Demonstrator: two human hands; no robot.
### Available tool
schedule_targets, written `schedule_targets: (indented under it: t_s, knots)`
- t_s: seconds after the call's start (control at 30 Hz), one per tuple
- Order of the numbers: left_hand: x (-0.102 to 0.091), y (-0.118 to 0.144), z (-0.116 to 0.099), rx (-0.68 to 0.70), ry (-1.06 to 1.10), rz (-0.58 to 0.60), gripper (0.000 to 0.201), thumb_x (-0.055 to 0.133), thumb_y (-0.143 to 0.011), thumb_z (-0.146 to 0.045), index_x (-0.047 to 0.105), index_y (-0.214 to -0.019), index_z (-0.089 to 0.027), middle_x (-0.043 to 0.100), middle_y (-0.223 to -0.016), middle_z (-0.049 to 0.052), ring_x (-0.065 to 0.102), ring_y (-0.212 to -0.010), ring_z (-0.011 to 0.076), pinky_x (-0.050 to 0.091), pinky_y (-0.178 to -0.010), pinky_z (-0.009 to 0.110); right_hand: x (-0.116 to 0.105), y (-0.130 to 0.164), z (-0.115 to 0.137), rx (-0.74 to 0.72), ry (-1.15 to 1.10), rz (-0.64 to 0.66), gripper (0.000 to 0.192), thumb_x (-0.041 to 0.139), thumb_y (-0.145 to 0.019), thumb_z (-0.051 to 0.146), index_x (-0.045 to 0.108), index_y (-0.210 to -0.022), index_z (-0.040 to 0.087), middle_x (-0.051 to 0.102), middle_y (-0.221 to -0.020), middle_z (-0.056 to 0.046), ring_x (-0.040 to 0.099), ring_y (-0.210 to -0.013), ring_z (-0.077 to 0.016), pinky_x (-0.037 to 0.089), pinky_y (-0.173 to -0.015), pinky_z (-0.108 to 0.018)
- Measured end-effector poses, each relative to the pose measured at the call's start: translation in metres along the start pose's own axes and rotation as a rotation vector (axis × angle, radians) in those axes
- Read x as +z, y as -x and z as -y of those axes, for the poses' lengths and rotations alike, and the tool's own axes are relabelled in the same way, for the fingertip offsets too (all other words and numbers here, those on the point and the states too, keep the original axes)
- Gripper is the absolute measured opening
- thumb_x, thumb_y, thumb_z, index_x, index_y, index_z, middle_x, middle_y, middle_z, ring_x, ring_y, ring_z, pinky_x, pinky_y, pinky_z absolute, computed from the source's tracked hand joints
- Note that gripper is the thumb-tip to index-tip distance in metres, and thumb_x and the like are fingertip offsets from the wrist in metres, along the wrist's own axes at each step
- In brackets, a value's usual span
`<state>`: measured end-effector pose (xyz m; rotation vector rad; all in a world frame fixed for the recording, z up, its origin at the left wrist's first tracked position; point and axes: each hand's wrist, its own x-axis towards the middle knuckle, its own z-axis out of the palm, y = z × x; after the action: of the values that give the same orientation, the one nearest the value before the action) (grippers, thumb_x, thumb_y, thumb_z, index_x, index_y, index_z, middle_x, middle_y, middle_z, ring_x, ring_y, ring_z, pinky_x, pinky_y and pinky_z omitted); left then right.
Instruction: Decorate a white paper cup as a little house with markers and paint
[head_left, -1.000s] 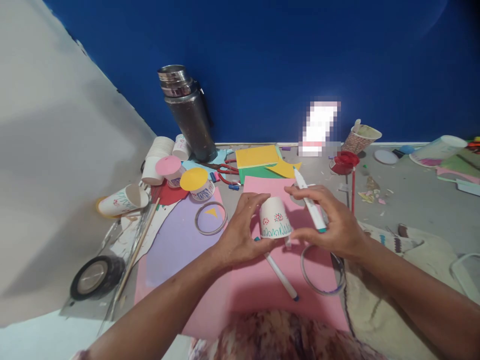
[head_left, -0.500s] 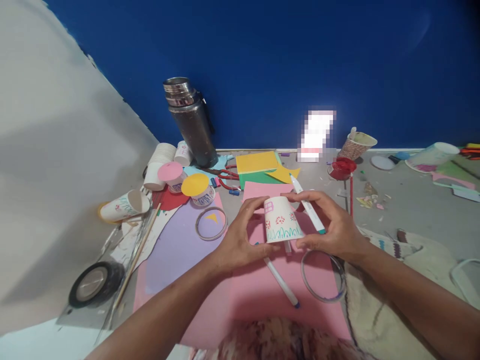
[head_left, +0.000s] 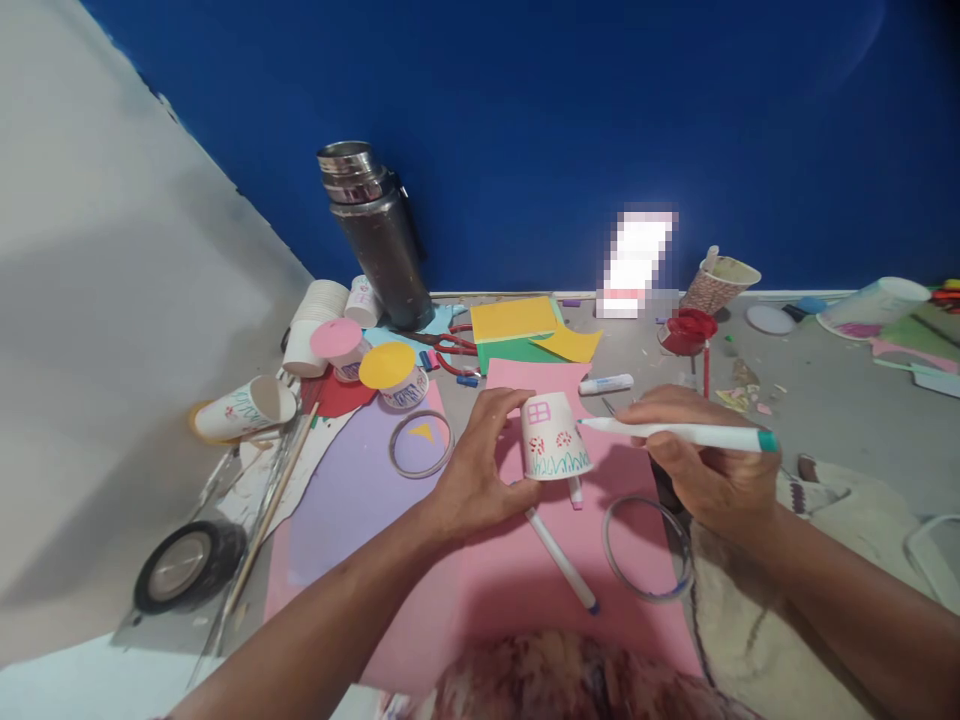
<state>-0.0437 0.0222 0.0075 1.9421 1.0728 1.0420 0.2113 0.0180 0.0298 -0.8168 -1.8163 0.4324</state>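
My left hand (head_left: 484,455) is closed round a white paper cup (head_left: 553,432), which is held upside down above pink paper (head_left: 495,590). Drawn on the cup are a pink window, red flowers and green grass along the rim. Between the fingers of my right hand (head_left: 709,470) is a green felt-tip marker (head_left: 701,435), its tip pointing left, close to the cup's right side. Whether the tip touches the cup I cannot tell. A blue-ended marker (head_left: 562,562) lies on the pink paper below, and a pink-ended marker (head_left: 575,493) shows partly under the cup.
Tape rings (head_left: 649,550) lie on the paper. Left are lidded cups (head_left: 405,388), stacked cups (head_left: 315,315), a steel flask (head_left: 382,255) and black tape (head_left: 184,572). Behind are scissors (head_left: 454,345) and a glowing phone (head_left: 637,265). A cream cloth (head_left: 750,610) lies right.
My right hand has let go of the cup and moved right, turning the green marker so its tip points at the cup. The cup has turned, showing more of the window.
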Motion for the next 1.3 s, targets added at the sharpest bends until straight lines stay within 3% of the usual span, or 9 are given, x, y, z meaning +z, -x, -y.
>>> schedule_targets:
  t_s: [0.23,1.3]
  knots:
    - [0.0004,0.001,0.0028,0.034,-0.005,0.004,0.072,0.078,-0.073,-0.022,0.049,-0.14,-0.026,0.054,-0.138,0.012,0.055,-0.13,0.0306,0.053,-0.107,0.05,0.0032,-0.0002,0.0043,0.039,0.055,0.03,0.014,0.063,-0.102,0.02,0.076,-0.102,0.025,0.079,-0.087,-0.004,0.075,-0.074,-0.0193,0.061,-0.066,-0.031]
    - [0.0019,0.0009,0.0031,0.024,-0.031,0.017,0.072,0.081,-0.071,-0.02,0.051,-0.137,-0.028,0.057,-0.134,0.011,0.059,-0.124,0.0299,0.055,-0.103,0.048,0.0055,-0.0026,0.0045,0.025,-0.005,0.091,0.013,0.063,-0.099,0.015,0.073,-0.099,0.024,0.077,-0.085,-0.001,0.071,-0.071,-0.0156,0.056,-0.066,-0.027]
